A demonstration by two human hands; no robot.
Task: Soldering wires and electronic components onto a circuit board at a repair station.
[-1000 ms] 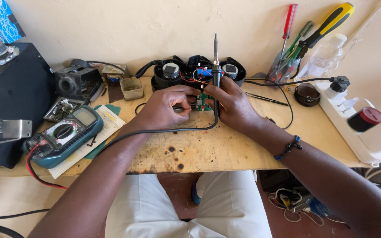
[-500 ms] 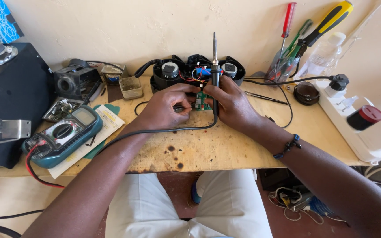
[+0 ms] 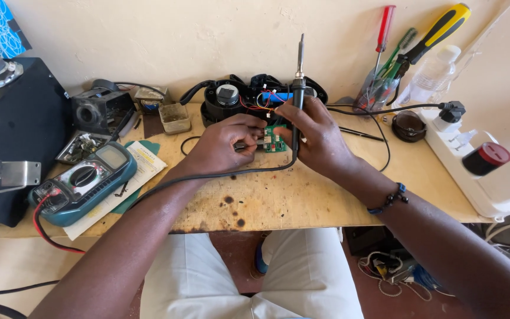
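Your left hand (image 3: 222, 143) was closed in a pinch on the left edge of the small green circuit board (image 3: 275, 142), thumb and fingers pressed together around a small metal piece I could not make out. Your right hand (image 3: 317, 137) was curled around the black handle of the soldering iron (image 3: 297, 88), which stood nearly upright with its metal tip pointing up, away from the board, while the same hand's fingers steadied the board's right side. The board sat just above the surface (image 3: 302, 195), in front of the opened black casing (image 3: 249, 97), joined to it by red wires near a blue cell. By my reading, you were at the positioning step: the board was being held and lined up, with no joint under heat, since the tip was nowhere near it. Any soldering move would have called for turning the iron over so the tip could meet the board, while your left hand kept it from shifting. The iron's cord (image 3: 219, 175) lay across the surface beneath your wrists, and the multimeter (image 3: 84, 180) rested well to your left.
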